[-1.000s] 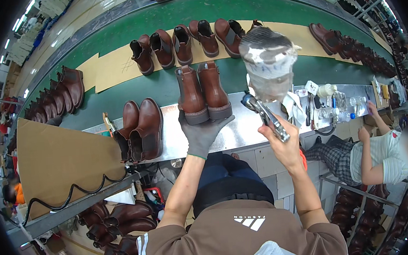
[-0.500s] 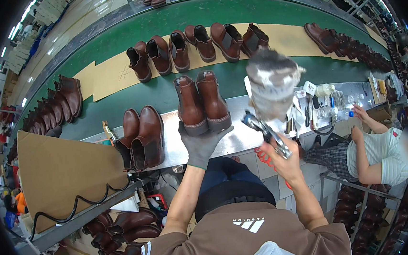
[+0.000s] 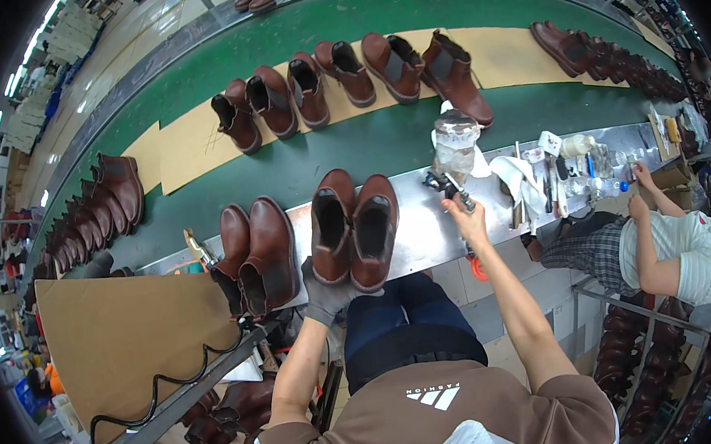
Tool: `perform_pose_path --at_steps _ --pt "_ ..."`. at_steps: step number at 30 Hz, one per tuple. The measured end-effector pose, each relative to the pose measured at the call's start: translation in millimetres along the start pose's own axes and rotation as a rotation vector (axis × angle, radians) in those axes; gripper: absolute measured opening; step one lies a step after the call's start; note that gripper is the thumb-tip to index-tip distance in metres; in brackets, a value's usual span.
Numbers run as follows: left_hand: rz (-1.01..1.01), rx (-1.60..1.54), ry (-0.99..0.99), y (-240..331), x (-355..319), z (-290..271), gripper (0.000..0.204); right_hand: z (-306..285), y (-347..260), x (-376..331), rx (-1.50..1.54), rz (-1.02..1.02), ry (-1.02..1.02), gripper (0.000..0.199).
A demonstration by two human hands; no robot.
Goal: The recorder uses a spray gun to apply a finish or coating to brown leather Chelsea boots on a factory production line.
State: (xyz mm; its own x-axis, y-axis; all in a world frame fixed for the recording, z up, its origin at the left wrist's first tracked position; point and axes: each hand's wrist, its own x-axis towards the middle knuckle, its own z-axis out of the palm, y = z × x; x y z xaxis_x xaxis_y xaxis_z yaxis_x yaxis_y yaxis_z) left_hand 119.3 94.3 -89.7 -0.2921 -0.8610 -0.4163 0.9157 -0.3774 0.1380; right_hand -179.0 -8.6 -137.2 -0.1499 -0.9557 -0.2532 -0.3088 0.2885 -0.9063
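Inspector: Station status?

Assessor: The gloved left hand (image 3: 328, 295) has its grip closed on the heel end of a pair of brown ankle boots (image 3: 355, 232) at the near edge of the metal desk (image 3: 423, 233). The right hand (image 3: 465, 217) is clamped around a spray tool (image 3: 446, 186), just beside a plastic-wrapped bottle (image 3: 454, 143).

Inspector: Step in hand?

Assessor: By my judgement, a finishing pass on this pair; the next move calls for bringing the tool across to the boots while the left hand steadies them.

Inspector: Orientation?

Assessor: Upright, side by side, toes pointing away toward the green conveyor belt (image 3: 366, 146); long axis running from person to belt.
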Motion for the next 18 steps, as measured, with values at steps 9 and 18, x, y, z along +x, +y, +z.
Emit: perform_pose_path --at_steps 9,18 --pt "-0.153 -0.192 -0.323 43 6 -105 0.062 18 -132 -68 -0.396 -0.899 -0.392 0.044" --pt "0.293 0.946 -0.035 65 48 -15 0.050 74 -213 -45 -0.922 -1.198 -0.479 0.010"
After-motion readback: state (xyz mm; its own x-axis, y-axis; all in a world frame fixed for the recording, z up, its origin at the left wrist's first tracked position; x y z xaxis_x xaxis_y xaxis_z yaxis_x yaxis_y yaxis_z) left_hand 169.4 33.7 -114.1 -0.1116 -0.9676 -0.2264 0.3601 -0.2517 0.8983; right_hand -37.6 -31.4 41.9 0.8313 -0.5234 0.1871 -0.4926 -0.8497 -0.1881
